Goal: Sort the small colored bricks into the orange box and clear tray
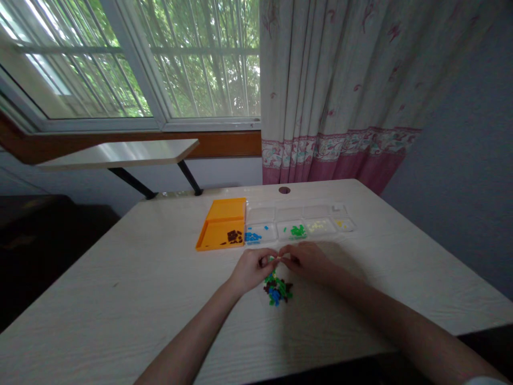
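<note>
Above the table, my left hand [253, 269] and my right hand [309, 260] meet with thumbs and fingertips pinched together. Between the fingertips shows a tiny pale plastic brick [279, 258], mostly covered by the fingers. Just below the hands lies a mixed pile of small plastic bricks [277, 293] in green, brown, blue and some yellow. Beyond my left hand, an open orange box [215, 229] holds brown bricks [234, 236]. Past my fingers, a clear sectioned tray [273, 239] contains blue bricks [252, 236], green bricks [298, 231], pale bricks [318, 225] and yellow bricks [340, 223].
All this is on a pale wood-grain table [152, 289]. A raised white shelf [132, 153] on black legs stands at the back left. A cable hole [284, 190] is near the back edge. Behind are a barred window [200, 59] and a curtain [320, 80].
</note>
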Demonstrator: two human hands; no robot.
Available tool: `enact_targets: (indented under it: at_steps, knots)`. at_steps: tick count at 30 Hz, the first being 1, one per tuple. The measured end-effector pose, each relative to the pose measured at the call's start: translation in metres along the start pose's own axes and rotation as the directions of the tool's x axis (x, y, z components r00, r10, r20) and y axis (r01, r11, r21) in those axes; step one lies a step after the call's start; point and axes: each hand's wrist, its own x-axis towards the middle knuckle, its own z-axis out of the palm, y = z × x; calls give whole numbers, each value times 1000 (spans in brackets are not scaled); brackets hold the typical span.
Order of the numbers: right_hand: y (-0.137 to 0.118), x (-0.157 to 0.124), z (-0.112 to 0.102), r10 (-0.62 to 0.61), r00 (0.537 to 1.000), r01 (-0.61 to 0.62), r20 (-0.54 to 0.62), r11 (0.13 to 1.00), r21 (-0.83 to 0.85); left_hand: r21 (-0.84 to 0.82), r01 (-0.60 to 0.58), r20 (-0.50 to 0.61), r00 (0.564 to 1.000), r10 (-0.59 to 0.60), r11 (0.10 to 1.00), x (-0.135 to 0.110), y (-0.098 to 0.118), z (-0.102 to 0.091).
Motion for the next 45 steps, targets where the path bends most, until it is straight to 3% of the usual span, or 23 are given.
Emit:
enact_targets:
  at_steps: [11, 19, 25, 30, 39, 45]
  knots:
    - [-1, 1, 2, 62, 996, -63, -62, 998, -7, -6, 8, -11, 1000, -8, 1000, 1, -2, 0]
    - [0, 0, 3, 42, 995, -41, -95, 999, 10, 29, 7, -49, 999, -6, 1000, 1, -4, 1]
    - [2, 1, -4, 65, 984, -65, -166, 998, 5, 207, -5, 6, 1000, 4, 978, -1, -3, -7]
    - [16, -2, -18, 109, 931, -114, -349, 993, 6, 350, -17, 52, 999, -1, 936, -3, -3, -16]
    - [25, -10, -34, 187, 767, -126, -614, 982, 142, 372, -62, 142, 990, 9, 926, -3, -3, -16]
    - [21, -9, -32, 208, 754, -106, -622, 975, 197, 426, -77, 161, 987, 8, 901, -3, -5, -15]
